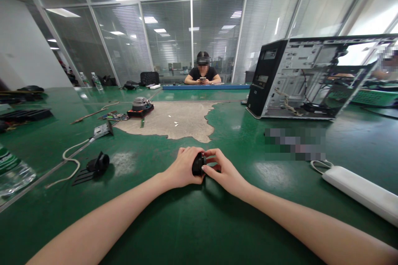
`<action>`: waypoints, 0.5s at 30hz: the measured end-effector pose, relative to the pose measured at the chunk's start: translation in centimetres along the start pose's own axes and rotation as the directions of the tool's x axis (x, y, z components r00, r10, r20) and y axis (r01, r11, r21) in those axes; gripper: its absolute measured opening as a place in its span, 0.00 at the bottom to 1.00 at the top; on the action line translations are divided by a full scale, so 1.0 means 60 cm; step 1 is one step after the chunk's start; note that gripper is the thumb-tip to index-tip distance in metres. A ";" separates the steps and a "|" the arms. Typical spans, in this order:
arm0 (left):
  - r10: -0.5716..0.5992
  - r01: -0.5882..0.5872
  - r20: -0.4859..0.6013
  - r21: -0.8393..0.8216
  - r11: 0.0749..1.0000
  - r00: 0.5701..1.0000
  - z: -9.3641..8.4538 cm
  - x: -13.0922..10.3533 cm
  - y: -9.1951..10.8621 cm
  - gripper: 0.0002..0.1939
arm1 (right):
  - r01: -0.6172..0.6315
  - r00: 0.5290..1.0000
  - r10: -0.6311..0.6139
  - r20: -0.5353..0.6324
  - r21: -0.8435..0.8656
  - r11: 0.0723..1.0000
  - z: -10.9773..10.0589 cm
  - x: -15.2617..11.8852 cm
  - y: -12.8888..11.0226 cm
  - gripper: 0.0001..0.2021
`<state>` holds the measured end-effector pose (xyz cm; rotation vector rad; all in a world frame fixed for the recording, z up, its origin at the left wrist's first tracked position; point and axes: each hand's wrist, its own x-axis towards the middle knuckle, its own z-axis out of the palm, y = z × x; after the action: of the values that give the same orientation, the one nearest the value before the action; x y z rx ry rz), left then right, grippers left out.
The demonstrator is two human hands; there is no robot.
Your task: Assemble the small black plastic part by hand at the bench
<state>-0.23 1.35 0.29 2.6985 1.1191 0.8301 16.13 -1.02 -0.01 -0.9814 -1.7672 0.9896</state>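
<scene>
My left hand is wrapped round a small black rounded part, just above the green table. From the other side my right hand pinches the right end of that part between thumb and fingertips. Its exact kind cannot be made out, as the fingers cover much of it. To the left of my hands lies a black bracket-like piece with a round end and thin prongs. Beyond it is a metal plate near a pale cable.
An open computer case stands at the right. A white power strip lies at the right edge, a water bottle at the left. Past a bare tan patch sits a fan-like cooler. Across the table a person holds a phone.
</scene>
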 end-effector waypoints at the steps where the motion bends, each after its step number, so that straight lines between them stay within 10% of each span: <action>1: 0.002 -0.002 -0.003 0.001 1.000 1.000 0.000 0.000 0.000 0.28 | -0.019 1.000 0.019 0.013 0.008 1.000 0.000 0.000 0.000 0.13; 15: 0.004 -0.004 0.009 -0.017 1.000 1.000 -0.004 0.001 0.001 0.29 | 0.162 0.986 -0.166 -0.013 -0.136 0.977 -0.002 -0.006 -0.006 0.11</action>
<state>-0.30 1.32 0.50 2.6894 1.1000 0.8232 16.27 -1.44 0.22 -0.9098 -1.8812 0.7596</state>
